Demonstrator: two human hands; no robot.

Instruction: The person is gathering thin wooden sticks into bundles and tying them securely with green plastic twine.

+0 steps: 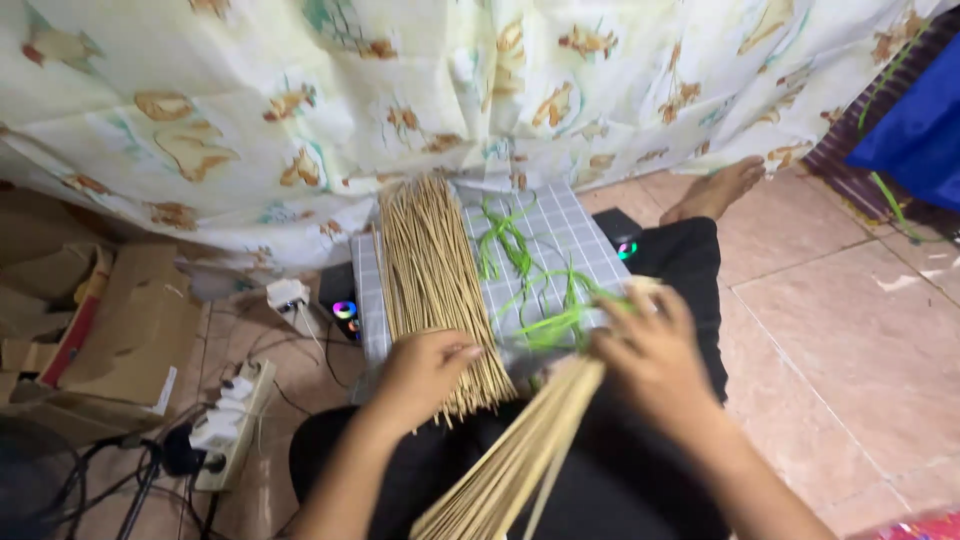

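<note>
A thick pile of thin pale sticks lies lengthwise on a grey gridded board. My left hand rests on the near end of that pile, fingers curled over the stick ends. My right hand grips a slanting bundle of similar sticks that runs down across my lap, together with green leaf strips. More green strips lie loose on the board beside the pile.
A patterned cloth hangs behind the board. Cardboard pieces lie at the left. A white power strip with plugs and cables sits on the tiled floor. My bare foot reaches past the board. Blue fabric is at the right.
</note>
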